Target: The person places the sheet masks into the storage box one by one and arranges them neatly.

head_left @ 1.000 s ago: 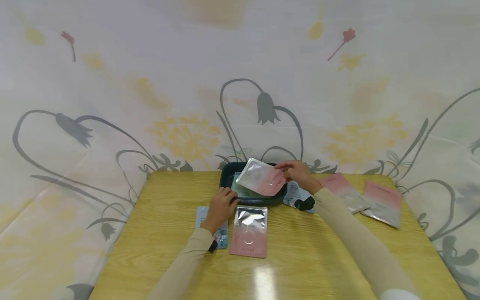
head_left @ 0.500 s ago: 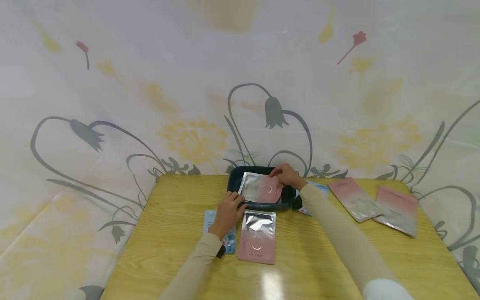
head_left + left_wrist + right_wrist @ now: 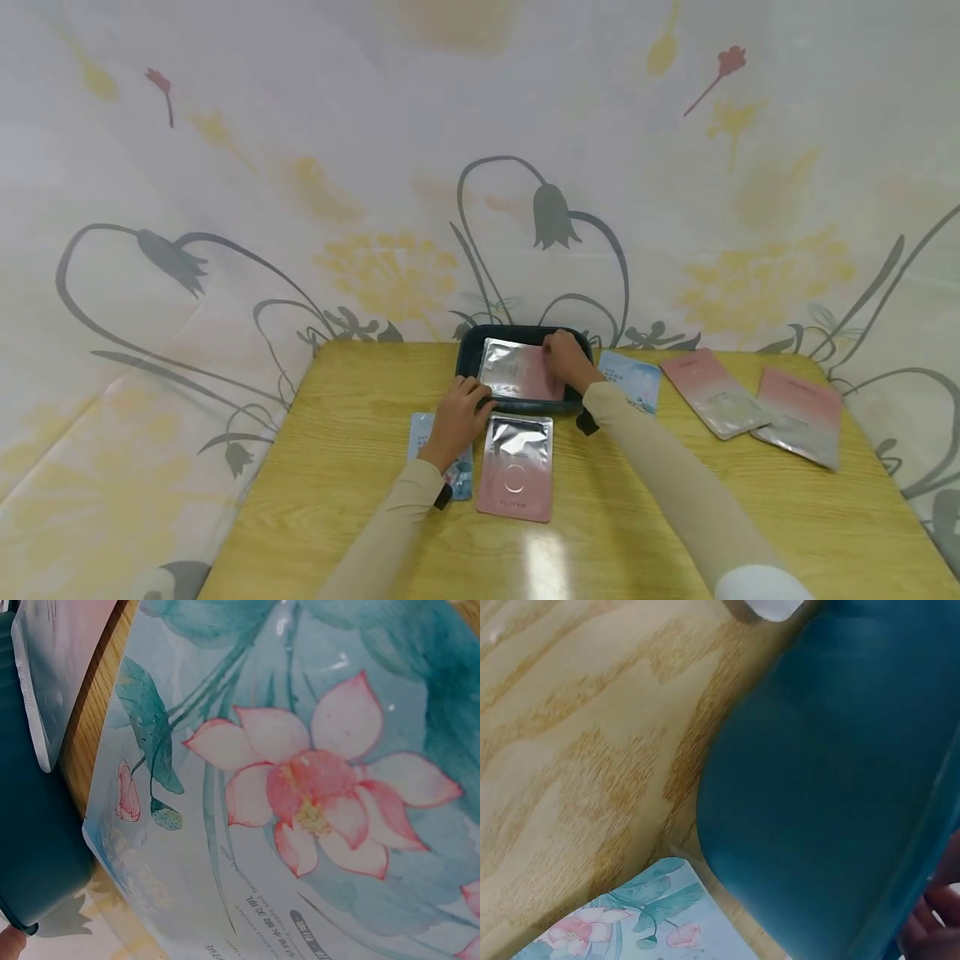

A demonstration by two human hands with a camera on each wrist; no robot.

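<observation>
A pink-and-silver foil sachet [image 3: 510,369] lies in the dark teal tray [image 3: 467,357], its pink end under the fingers of the right hand [image 3: 568,362] and its silver end running out to their left. Those fingers are bent down into the tray at the sachet's end; whether they pinch it or only press on it, I cannot tell. The left hand [image 3: 454,423] holds the tray's near left rim, fingers bent over the edge and thumb at the outside. Behind the left fingers, below the wrist, lies a blue lotus-print sachet [image 3: 322,787], partly hidden by the hand and its black wrist device [image 3: 443,497]. Just right of that hand, nearer the person than either set of fingers, a second foil sachet [image 3: 516,471] lies flat, silver end toward the tray. Right of the right fingers, beyond the tray's end, is another blue sachet [image 3: 632,379]. Farther out that way, two more pink-and-silver sachets [image 3: 714,393] lie aslant with corners overlapping on the wood-grain table [image 3: 322,525]. Beyond the fingertips, a flower-patterned cloth [image 3: 360,100] rises behind the table.
</observation>
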